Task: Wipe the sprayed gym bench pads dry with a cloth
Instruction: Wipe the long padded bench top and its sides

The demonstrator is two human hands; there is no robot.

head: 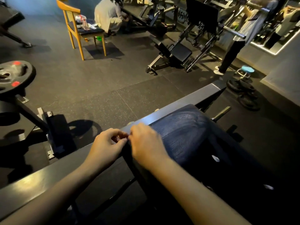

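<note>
Dim gym, warm patchy light, edges bent by the wide lens.
Hard shadow lies under the chair (92, 32); sheen streaks the pad (181, 127) and frame beam (32, 182); the right hand (146, 143) is motion-blurred.

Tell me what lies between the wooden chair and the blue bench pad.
Head view: bare speckled rubber floor from the chair, then the grey frame beam running along the bench pad on its far edge.

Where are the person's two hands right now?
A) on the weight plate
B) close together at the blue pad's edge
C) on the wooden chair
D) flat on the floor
B: the left hand and right hand nearly touch at the edge of the blue pad.
</note>
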